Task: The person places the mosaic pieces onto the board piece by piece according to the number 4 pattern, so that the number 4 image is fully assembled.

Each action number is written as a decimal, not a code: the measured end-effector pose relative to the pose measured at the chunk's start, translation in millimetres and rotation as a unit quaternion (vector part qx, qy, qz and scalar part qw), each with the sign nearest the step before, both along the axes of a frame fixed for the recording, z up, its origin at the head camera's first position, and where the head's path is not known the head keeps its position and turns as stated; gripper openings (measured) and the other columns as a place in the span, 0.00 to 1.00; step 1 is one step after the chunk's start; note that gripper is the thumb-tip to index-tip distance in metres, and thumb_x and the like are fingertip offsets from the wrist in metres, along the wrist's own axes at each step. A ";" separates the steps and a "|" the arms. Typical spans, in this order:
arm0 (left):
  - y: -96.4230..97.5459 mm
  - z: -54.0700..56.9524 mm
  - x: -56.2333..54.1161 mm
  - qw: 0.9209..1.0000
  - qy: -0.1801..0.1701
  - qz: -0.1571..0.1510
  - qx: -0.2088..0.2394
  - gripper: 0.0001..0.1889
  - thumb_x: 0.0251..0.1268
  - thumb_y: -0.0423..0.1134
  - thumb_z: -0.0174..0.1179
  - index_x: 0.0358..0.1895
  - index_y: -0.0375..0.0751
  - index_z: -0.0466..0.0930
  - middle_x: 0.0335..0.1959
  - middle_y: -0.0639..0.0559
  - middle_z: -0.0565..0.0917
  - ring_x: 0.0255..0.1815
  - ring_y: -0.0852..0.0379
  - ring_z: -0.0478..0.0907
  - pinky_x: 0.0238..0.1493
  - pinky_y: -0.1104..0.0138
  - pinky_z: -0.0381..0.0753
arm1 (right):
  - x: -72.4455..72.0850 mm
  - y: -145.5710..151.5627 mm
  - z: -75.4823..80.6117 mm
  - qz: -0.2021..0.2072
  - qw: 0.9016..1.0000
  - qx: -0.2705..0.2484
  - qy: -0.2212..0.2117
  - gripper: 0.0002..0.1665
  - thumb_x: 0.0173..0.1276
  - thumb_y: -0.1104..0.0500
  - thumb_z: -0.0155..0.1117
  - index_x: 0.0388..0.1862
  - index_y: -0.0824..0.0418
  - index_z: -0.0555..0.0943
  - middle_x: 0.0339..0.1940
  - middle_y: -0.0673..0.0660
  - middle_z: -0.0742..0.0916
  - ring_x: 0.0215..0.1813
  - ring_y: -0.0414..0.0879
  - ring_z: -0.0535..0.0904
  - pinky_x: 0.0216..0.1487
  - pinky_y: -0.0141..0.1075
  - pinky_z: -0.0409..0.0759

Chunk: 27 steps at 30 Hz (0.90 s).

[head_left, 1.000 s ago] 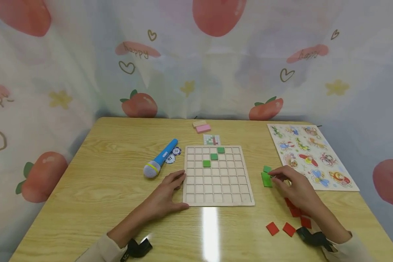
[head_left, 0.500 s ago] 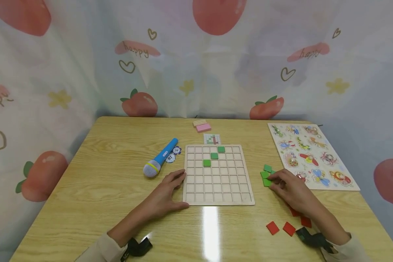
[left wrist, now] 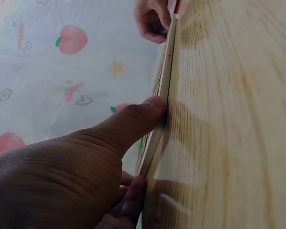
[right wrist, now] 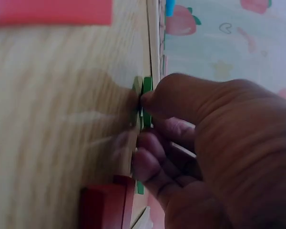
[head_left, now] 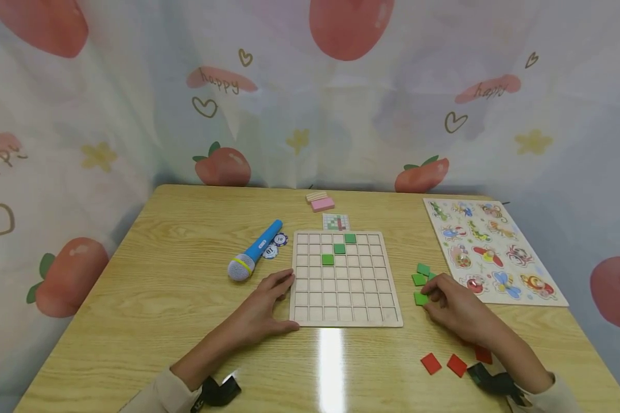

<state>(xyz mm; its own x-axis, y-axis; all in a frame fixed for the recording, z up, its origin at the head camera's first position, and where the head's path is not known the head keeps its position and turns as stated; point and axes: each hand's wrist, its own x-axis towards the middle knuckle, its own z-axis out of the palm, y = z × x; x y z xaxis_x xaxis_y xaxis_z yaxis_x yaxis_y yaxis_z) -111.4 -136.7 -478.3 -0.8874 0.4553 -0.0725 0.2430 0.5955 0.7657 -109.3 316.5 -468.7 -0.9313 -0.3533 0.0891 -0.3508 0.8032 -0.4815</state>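
In the head view, a square wooden grid board point(head_left: 344, 300) lies mid-table, with three green tiles point(head_left: 328, 260) set diagonally in its upper cells. My left hand point(head_left: 255, 310) rests against the board's left side. Its thumb touches near the front left corner, as the left wrist view shows too. To the right of the board, my right hand point(head_left: 457, 310) pinches a green square tile point(head_left: 421, 298) between thumb and fingers. The tile stands partly tilted on edge in the right wrist view. Several loose green tiles point(head_left: 418, 280) lie just beyond, some partly hidden by the hand.
Red tiles point(head_left: 431, 363) lie by my right wrist. A small pattern card point(head_left: 336, 222), a pink block point(head_left: 322, 205) and a striped block point(head_left: 316, 197) are behind the board. A toy microphone point(head_left: 258, 248) with chips point(head_left: 271, 251) lies left; an insect puzzle board point(head_left: 488, 252) lies right.
My right hand has shifted slightly toward me, drawing one green tile apart from the others. The left hand and the grid board stay in place.
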 end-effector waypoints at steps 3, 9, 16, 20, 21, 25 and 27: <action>-0.3 0.4 0.1 1.000 0.001 0.001 0.000 0.54 0.58 0.46 0.82 0.84 0.36 0.60 0.87 0.48 0.59 0.74 0.51 0.76 0.70 0.58 0.81 | 0.0 -2.0 2.8 0.017 1.000 0.000 -0.005 0.17 0.67 0.67 0.75 0.49 0.53 0.80 0.42 0.46 0.82 0.40 0.30 0.76 0.38 0.30 0.80; -0.7 1.2 0.2 1.000 0.003 0.001 0.006 0.54 0.58 0.45 0.82 0.84 0.36 0.60 0.87 0.49 0.59 0.74 0.52 0.76 0.71 0.58 0.81 | 0.5 -3.5 7.6 0.033 0.999 -0.001 -0.018 0.16 0.68 0.66 0.75 0.48 0.52 0.79 0.40 0.45 0.81 0.38 0.31 0.74 0.37 0.29 0.78; -0.3 1.6 -0.1 1.000 0.004 -0.005 0.003 0.54 0.58 0.44 0.82 0.84 0.35 0.59 0.87 0.47 0.59 0.75 0.51 0.75 0.71 0.58 0.81 | 1.7 -18.1 20.6 0.063 0.997 0.011 0.039 0.17 0.65 0.67 0.76 0.45 0.51 0.78 0.39 0.43 0.79 0.37 0.31 0.71 0.35 0.28 0.75; -0.9 1.5 -0.6 1.000 0.008 -0.004 -0.003 0.54 0.58 0.45 0.82 0.84 0.35 0.59 0.87 0.47 0.59 0.75 0.51 0.76 0.71 0.57 0.81 | -5.2 -43.1 38.5 0.093 0.993 0.027 0.065 0.18 0.65 0.67 0.77 0.45 0.52 0.78 0.43 0.44 0.80 0.39 0.35 0.73 0.37 0.28 0.77; -1.1 1.2 -0.8 1.000 0.009 -0.006 -0.003 0.54 0.59 0.45 0.82 0.84 0.35 0.59 0.87 0.47 0.58 0.76 0.51 0.75 0.71 0.58 0.81 | -7.8 -50.6 43.5 0.100 0.992 0.032 0.063 0.18 0.65 0.67 0.77 0.46 0.53 0.79 0.44 0.45 0.81 0.40 0.36 0.74 0.38 0.29 0.79; -1.8 -0.4 -0.7 1.000 0.011 -0.012 -0.001 0.54 0.59 0.45 0.81 0.85 0.35 0.58 0.87 0.47 0.58 0.79 0.50 0.72 0.72 0.58 0.80 | -22.4 -82.7 57.0 0.139 0.988 0.049 0.048 0.15 0.69 0.65 0.76 0.49 0.54 0.81 0.48 0.49 0.82 0.44 0.40 0.79 0.41 0.31 0.83; -2.0 -0.9 -0.3 1.000 0.011 -0.012 -0.001 0.54 0.59 0.45 0.81 0.85 0.36 0.58 0.87 0.47 0.58 0.80 0.50 0.71 0.72 0.59 0.80 | -32.0 -99.8 59.2 0.164 0.984 0.057 0.042 0.14 0.70 0.64 0.75 0.51 0.55 0.82 0.49 0.51 0.82 0.45 0.42 0.80 0.42 0.32 0.83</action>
